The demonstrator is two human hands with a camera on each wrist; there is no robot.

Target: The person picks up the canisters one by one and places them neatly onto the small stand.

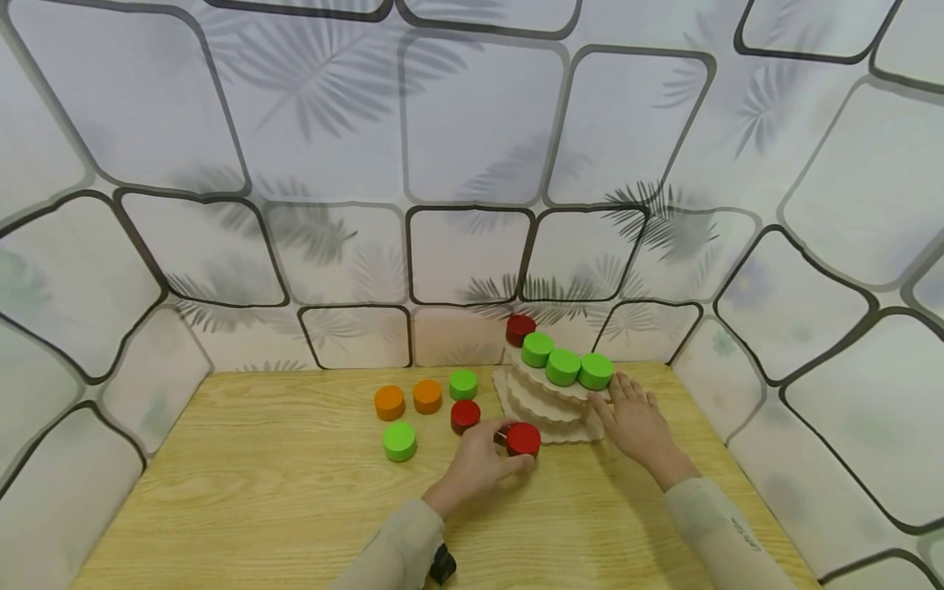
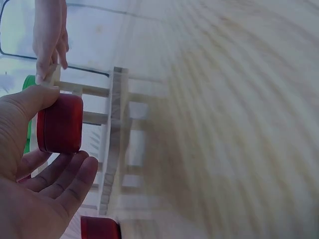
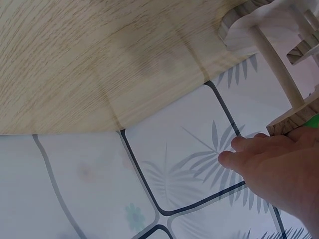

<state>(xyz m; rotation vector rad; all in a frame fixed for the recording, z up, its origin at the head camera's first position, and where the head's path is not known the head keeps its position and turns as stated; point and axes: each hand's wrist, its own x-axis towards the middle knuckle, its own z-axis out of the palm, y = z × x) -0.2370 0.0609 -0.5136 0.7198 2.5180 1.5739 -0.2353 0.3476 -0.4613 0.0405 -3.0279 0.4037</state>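
Note:
My left hand (image 1: 479,460) grips a red round block (image 1: 524,440) between thumb and fingers, just in front of the tiered wooden stand (image 1: 527,400). In the left wrist view, that red block is clear of the tabletop, beside the stand's posts. My right hand (image 1: 637,419) rests against the right edge of the stand's top tier, fingers extended, next to the rightmost green round block (image 1: 596,371). Two other green blocks (image 1: 564,366) and a red block (image 1: 520,329) sit along that tier. The right wrist view shows the fingers at the tier's scalloped edge (image 3: 294,115).
Left of the stand, a red block (image 1: 465,416), two orange blocks (image 1: 389,403) and two green blocks (image 1: 400,442) lie on the wooden table (image 1: 243,492). Patterned panels (image 1: 472,254) enclose the table at the back and both sides. A small black object (image 1: 442,565) shows by the left sleeve.

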